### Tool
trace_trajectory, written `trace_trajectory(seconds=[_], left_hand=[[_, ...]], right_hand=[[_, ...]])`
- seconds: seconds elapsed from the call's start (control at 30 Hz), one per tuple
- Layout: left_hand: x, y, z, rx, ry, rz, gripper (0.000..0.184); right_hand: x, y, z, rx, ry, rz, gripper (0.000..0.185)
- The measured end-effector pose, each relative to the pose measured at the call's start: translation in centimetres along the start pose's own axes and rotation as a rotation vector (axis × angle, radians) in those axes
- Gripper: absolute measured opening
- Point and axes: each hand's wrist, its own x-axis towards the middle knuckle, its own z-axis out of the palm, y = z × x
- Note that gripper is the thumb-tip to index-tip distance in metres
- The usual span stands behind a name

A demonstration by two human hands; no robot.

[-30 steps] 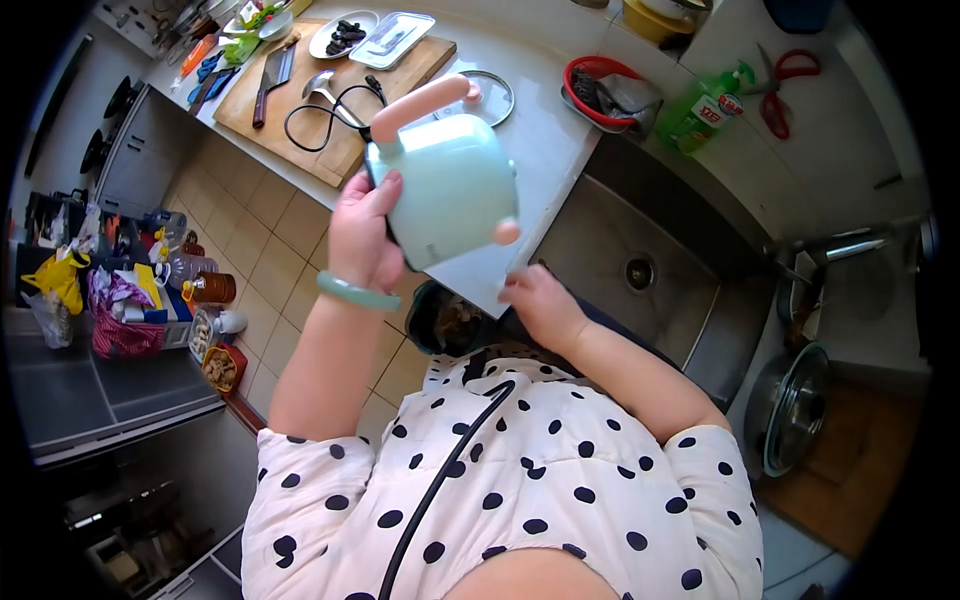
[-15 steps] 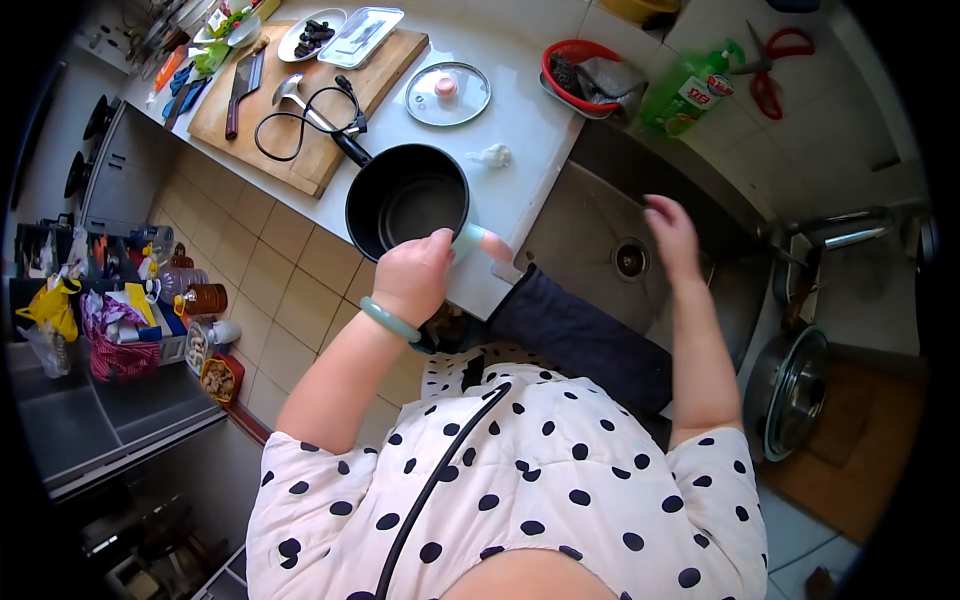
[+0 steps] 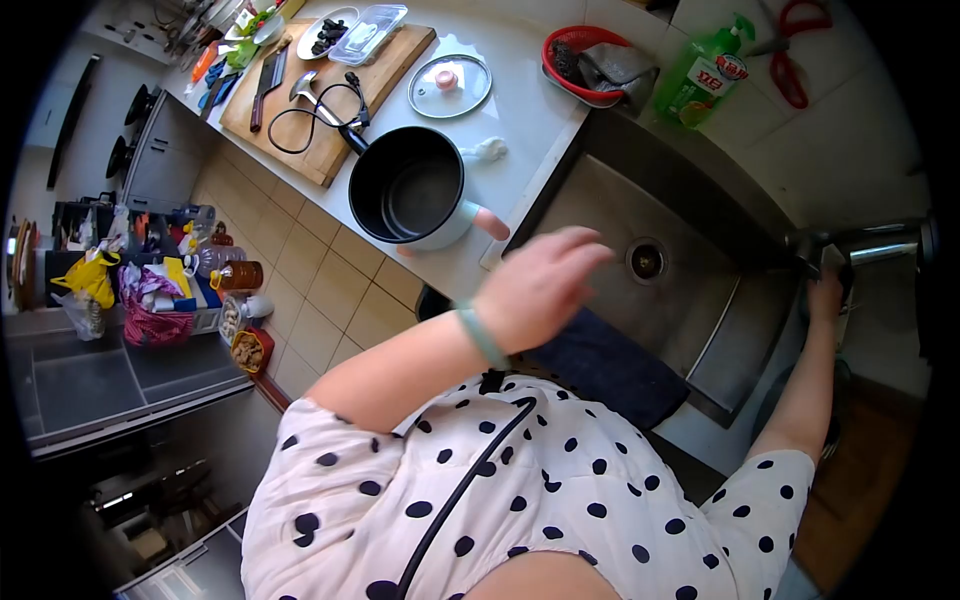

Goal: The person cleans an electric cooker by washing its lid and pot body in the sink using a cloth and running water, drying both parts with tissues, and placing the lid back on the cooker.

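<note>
My left hand (image 3: 540,285), with a pale green bangle on the wrist, hovers near the counter edge and sink, holding nothing. Its fingers are stretched out and slightly blurred. Just left of it, a small pot (image 3: 410,190) with a black interior and pink side grip stands at the counter's front edge. My right hand (image 3: 826,290) reaches far right, past the sink, beside the faucet (image 3: 880,252). Its fingers are at a pale, flat-looking item, in shadow; I cannot tell whether they grip it. A dark cloth (image 3: 610,368) hangs over the sink's front edge.
A glass lid (image 3: 450,86) and crumpled white tissue (image 3: 488,149) lie by the pot. The cutting board (image 3: 325,165) bears a cleaver (image 3: 266,90), ladle and black cable. The steel sink (image 3: 590,220) lies right; a red basket (image 3: 548,62) and green soap bottle (image 3: 700,80) stand behind.
My left hand has let go of the pot's side grip and moved right, toward the sink. My right hand has moved from above the sink to the far right by the faucet.
</note>
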Motion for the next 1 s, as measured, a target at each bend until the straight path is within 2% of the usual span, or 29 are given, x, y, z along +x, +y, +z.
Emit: trace_trajectory(seconds=[0.03,0.1,0.13,0.2,0.23,0.27,0.3,0.33,0.37,0.4,0.43,0.5,0.57,0.67,0.7,0.77,0.8,0.83,0.9,0.97,1.0], left_hand=[[1.3,0.2,2.6,-0.099,-0.032,0.004,0.041],[5.3,0.7,7.6,-0.433,-0.234,-0.265,0.043],[7.5,0.5,11.2,-0.638,-0.236,-0.396,0.046],[12.5,1.9,16.4,-0.919,-0.248,-0.585,0.044],[15.0,2.8,19.1,-1.031,-0.202,-0.656,0.037],[17.3,4.1,21.2,-1.171,-0.185,-0.762,0.033],[19.2,5.0,22.9,-1.310,-0.170,-0.865,0.028],[20.6,5.4,24.7,-1.436,-0.141,-0.891,0.024],[21.7,5.8,26.0,-1.562,-0.121,-0.912,0.019],[22.8,6.1,27.3,-1.686,-0.100,-0.935,0.015],[23.3,6.5,28.3,-1.771,-0.087,-0.943,0.015],[23.2,6.9,28.5,-1.688,-0.134,-0.867,0.016],[22.9,7.5,27.9,-1.288,-0.242,-0.672,0.017],[22.5,8.5,25.4,-0.337,-0.322,-0.188,0.020],[22.4,8.5,24.3,-0.149,-0.308,-0.098,0.021],[21.2,8.5,22.9,0.004,-0.238,-0.061,0.019],[21.4,8.3,20.7,0.060,-0.346,0.064,0.018],[22.5,8.5,21.1,0.271,-0.587,0.065,0.022],[20.5,7.7,24.6,-0.047,-0.131,-0.159,0.021],[20.3,8.3,26.2,-0.591,-0.087,-0.311,0.019],[20.2,8.2,26.6,-0.850,-0.063,-0.401,0.018]], right_hand=[[0.4,0.3,0.3,0.015,-0.013,-0.004,0.040],[1.1,0.9,0.8,0.041,-0.036,-0.011,0.040],[0.0,-0.4,-0.6,0.084,-0.050,0.020,0.037],[-2.3,-3.6,-3.3,0.137,0.005,-0.110,0.036],[-2.8,-4.2,-3.7,0.161,0.032,-0.174,0.036],[-1.0,-2.5,1.8,0.438,0.149,-0.208,0.036],[0.2,-2.5,4.9,1.067,-0.071,-0.122,0.043],[-5.7,-9.1,-1.7,1.800,-0.329,0.296,0.043],[-5.3,-9.3,1.2,2.327,-0.760,-0.077,0.042],[-7.6,-12.3,-1.5,2.413,-0.564,0.291,0.040],[-8.7,-14.2,-2.6,2.522,-0.507,0.288,0.041],[-9.6,-17.3,-3.8,2.736,-0.395,0.274,0.045],[-10.1,-18.2,-3.9,2.815,-0.332,0.290,0.044],[-10.4,-19.0,-3.4,2.811,-0.271,0.373,0.044],[-10.3,-19.1,-3.1,2.789,-0.247,0.409,0.044],[-10.1,-18.9,-2.2,2.722,-0.170,0.516,0.044],[-10.0,-18.8,-1.9,2.706,-0.151,0.550,0.043],[-10.0,-18.7,-1.6,2.699,-0.174,0.574,0.043],[-10.3,-18.0,-2.7,2.707,-0.483,0.417,0.042],[-9.0,-18.2,-1.1,2.532,-0.072,0.447,0.039],[-9.5,-18.2,-3.0,2.487,-0.035,0.401,0.031]])
